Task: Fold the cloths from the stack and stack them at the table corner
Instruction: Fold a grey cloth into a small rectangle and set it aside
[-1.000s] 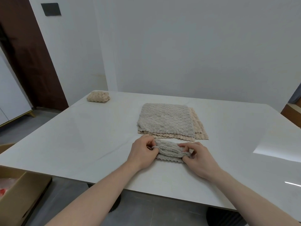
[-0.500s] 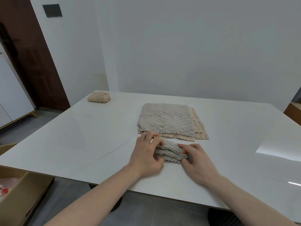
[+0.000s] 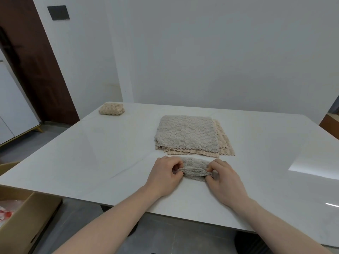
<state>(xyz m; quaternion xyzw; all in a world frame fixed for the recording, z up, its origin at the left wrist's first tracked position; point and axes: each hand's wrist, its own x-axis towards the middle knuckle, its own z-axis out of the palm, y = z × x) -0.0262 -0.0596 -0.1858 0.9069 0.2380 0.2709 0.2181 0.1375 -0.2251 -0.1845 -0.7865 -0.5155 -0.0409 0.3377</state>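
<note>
Since the earlier frame, the left hand (image 3: 163, 177) is shifted off the grey cloth (image 3: 195, 170); each end is now pinched by left and right hand (image 3: 224, 182) on the desk (image 3: 91, 153).

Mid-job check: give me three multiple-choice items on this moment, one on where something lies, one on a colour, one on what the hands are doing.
1. Where is the finished folded beige cloth?
A. far left corner of the table
B. on the stack
C. in the cardboard box

2. What colour is the top cloth of the flat stack?
A. grey
B. blue
C. red

3. How are the hands engaged?
A. both lie flat on the table
B. each pinches one end of the grey cloth
C. only one touches it

Answers: 1 A, it sits alone by that corner. 2 A, grey over beige layers. 3 B, left hand and right hand curl round its ends.
</note>
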